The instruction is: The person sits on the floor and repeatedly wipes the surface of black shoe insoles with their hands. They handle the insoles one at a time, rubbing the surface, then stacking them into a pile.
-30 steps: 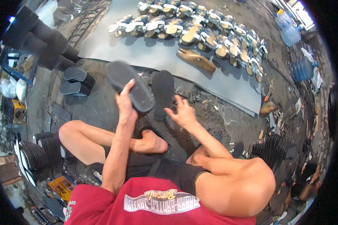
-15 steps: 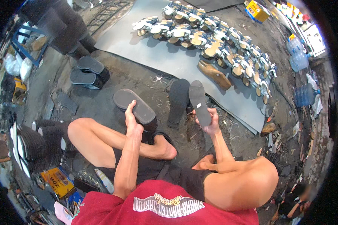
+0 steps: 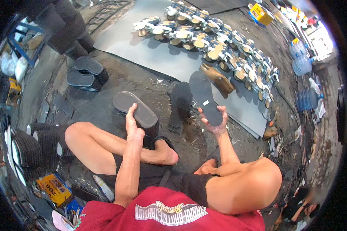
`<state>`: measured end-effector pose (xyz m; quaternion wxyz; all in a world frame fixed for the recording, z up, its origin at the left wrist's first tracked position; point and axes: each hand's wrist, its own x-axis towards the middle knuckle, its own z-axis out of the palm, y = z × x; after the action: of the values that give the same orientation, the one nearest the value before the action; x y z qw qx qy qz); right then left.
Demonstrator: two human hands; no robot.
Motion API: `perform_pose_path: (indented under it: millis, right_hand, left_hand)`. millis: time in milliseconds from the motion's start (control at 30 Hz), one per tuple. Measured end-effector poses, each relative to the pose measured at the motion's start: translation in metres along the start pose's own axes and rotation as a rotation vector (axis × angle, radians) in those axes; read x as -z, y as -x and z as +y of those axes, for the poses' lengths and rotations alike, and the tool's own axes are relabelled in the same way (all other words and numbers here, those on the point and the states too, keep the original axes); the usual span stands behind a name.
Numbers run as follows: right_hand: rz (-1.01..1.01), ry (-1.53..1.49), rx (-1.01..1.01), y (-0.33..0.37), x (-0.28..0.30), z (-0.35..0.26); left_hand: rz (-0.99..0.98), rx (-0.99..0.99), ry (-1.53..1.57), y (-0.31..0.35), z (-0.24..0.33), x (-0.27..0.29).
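Observation:
My right hand (image 3: pixel 215 122) grips the heel end of a dark shoe sole (image 3: pixel 201 89), which is raised with its broad face toward me. A small white label sits on that face. My left hand (image 3: pixel 133 124) holds the near edge of a stack of dark soles (image 3: pixel 133 106), thumb on top and the other fingers mostly hidden at the side. Between the hands, another pile of black soles (image 3: pixel 180 104) lies on the ground, just left of the raised sole. Beyond it, a brown wooden shoe last (image 3: pixel 217 79) rests on the edge of a grey sheet (image 3: pixel 142 54).
Rows of strapped sandals on lasts (image 3: pixel 200 40) cover part of the sheet. More sole stacks (image 3: pixel 83 77) stand at far left, others (image 3: pixel 31 150) beside my left knee. Plastic water bottles (image 3: pixel 301 63) are at right, a yellow box (image 3: pixel 260 14) behind. Scraps litter the floor.
My right hand has turned the sole so its face shows broader, shifting it slightly left. My left hand stays on its stack. The whole view has shifted a little.

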<state>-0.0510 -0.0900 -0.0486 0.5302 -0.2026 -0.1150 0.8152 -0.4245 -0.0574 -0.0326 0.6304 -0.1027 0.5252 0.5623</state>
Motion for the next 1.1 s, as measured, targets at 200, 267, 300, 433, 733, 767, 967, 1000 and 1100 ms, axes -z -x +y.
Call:
perform_pose_path:
  millis: [200,267,300,433,733,767,967,1000,1100]
  right_hand:
    - [0.223,0.741,0.107,-0.068,-0.032,-0.009]
    - [0.322,1.105,0.166,-0.102,-0.048,0.009]
    - [0.425,1.327,0.257,-0.101,-0.054,-0.003]
    - [0.545,1.928,0.538,-0.097,-0.003,0.037]
    - [0.487,2.174,-0.068,-0.077,-0.024,0.106]
    - [0.504,2.187,-0.078,-0.078,-0.025,0.104]
    - [0.622,2.057,-0.080,-0.042,-0.011,0.070]
    - [0.623,2.010,-0.085,-0.028,-0.008,0.062]
    - [0.486,1.454,-0.192,0.013,-0.002,0.044]
  left_hand:
    - [0.014,-0.061,-0.035,0.003,0.003,0.004]
    - [0.041,-0.078,-0.024,0.004,0.012,0.015]
    - [0.007,-0.041,-0.014,0.006,0.003,0.002]
    - [0.035,-0.013,-0.039,0.005,-0.004,-0.004]
    - [0.051,-0.031,-0.057,0.006,-0.004,-0.005]
    - [0.048,-0.028,-0.055,0.004,-0.004,-0.003]
    - [0.017,-0.031,-0.041,0.003,-0.005,-0.003]
    - [0.008,-0.026,-0.035,0.002,-0.006,-0.002]
    - [0.021,-0.053,-0.043,0.009,-0.001,0.001]
